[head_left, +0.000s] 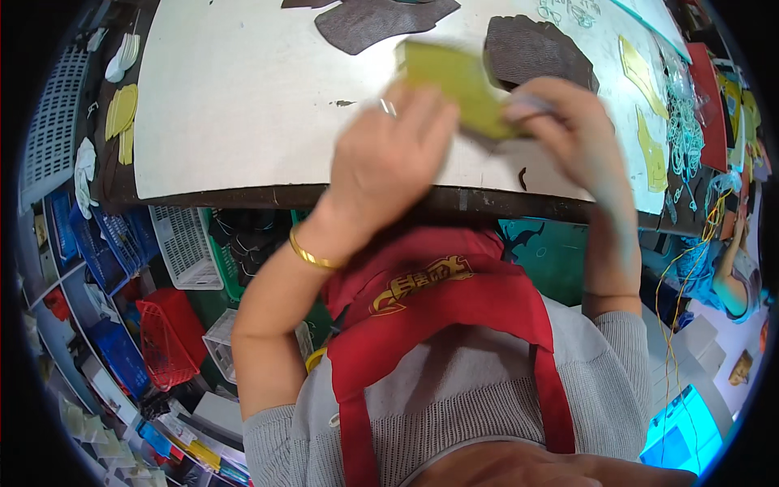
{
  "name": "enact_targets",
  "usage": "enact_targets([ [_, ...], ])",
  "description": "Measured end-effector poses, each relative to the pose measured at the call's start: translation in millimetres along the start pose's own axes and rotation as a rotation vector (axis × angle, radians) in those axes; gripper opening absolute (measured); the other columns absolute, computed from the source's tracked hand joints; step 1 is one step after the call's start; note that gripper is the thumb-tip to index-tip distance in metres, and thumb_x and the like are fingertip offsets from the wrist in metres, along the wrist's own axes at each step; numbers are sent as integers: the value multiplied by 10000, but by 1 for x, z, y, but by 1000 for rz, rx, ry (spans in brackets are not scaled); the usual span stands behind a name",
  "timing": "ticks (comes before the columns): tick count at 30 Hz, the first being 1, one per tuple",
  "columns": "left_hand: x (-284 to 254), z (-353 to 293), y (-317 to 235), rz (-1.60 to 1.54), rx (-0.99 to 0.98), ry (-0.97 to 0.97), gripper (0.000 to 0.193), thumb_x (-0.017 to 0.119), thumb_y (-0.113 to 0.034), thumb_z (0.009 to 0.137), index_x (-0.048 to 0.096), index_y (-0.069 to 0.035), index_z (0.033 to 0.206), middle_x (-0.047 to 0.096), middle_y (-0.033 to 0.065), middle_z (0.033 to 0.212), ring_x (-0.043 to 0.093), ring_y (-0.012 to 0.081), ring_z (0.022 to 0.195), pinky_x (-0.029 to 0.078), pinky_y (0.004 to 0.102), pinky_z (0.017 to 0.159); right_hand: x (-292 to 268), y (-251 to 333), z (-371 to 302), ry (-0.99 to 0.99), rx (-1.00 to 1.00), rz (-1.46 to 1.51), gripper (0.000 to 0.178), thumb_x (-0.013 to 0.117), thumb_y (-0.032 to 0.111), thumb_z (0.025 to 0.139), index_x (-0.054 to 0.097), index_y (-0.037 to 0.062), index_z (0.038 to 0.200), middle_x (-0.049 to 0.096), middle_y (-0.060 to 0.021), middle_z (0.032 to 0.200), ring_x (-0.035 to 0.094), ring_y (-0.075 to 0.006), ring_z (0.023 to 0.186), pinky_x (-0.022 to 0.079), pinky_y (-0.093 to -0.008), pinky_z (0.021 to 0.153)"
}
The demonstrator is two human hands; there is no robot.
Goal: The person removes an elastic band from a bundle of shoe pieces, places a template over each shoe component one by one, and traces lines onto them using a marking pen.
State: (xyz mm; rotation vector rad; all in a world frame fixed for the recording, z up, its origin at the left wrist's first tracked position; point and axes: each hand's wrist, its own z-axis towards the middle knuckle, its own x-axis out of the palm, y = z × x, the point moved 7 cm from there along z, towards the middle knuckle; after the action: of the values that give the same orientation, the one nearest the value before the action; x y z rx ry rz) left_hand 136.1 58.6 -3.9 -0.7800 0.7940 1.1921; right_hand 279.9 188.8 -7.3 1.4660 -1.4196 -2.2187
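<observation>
A yellow-green flat pattern piece (pixel 454 77) is held above the white tabletop, blurred by motion. My left hand (pixel 398 150), wearing a ring and with a gold bangle at the wrist, closes on its left side. At its right edge, my right hand (pixel 568 122) has its fingers pinched together. Something thin and greyish shows between them, too smeared to name. A dark brown leather piece (pixel 535 53) lies on the table just beyond my right hand. Another dark leather piece (pixel 381 24) lies farther off, near the upper edge of the view.
More yellow pattern pieces lie at the table's right (pixel 652 154) and left (pixel 122 109) sides. Pale cords (pixel 684 122) hang in a tangle at the right. Under the table's left part are a white crate (pixel 185 243) and a red basket (pixel 166 341). Another person (pixel 734 280) is at far right.
</observation>
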Motion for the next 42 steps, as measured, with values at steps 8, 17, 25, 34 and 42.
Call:
enact_targets([
  [8, -4, -27, 38, 59, -179, 154, 308, 781, -95, 803, 669, -52, 1087, 658, 85, 1037, 642, 290, 914, 542, 394, 778, -54, -11, -25, -360, 172, 19, 188, 695, 166, 994, 743, 27, 1111, 737, -37, 896, 640, -75, 776, 492, -222, 693],
  [17, -23, -70, 11, -177, -204, -81, 236, 678, -42, 753, 700, -9, 986, 662, 100, 980, 659, 283, 945, 559, 362, 781, 47, 18, 11, 189, 71, 35, 200, 721, 196, 927, 749, 51, 1062, 727, -142, 849, 717, -245, 741, 545, -329, 690],
  [25, -21, -67, 1, -140, -247, -78, 254, 672, -30, 778, 697, 18, 1026, 658, 114, 1018, 659, 281, 965, 573, 326, 769, 59, 17, 16, 252, 23, -103, 198, 708, 210, 929, 758, 72, 1062, 734, -142, 843, 725, -287, 745, 552, -348, 695],
  [34, -13, -56, -3, 102, -178, 173, 329, 648, -56, 803, 683, -61, 1131, 540, 55, 888, 572, 216, 836, 535, 260, 655, 31, -18, 14, 176, 142, 34, 197, 764, 198, 875, 756, 71, 1026, 761, -112, 879, 755, -230, 805, 575, -319, 740],
  [42, -14, -45, -20, 121, -131, 344, 462, 637, -37, 828, 683, -118, 1280, 597, 74, 990, 600, 248, 908, 558, 328, 731, 30, 12, -3, -7, -132, -395, 184, 776, 253, 869, 735, 124, 994, 729, -52, 822, 715, -271, 753, 549, -380, 644],
])
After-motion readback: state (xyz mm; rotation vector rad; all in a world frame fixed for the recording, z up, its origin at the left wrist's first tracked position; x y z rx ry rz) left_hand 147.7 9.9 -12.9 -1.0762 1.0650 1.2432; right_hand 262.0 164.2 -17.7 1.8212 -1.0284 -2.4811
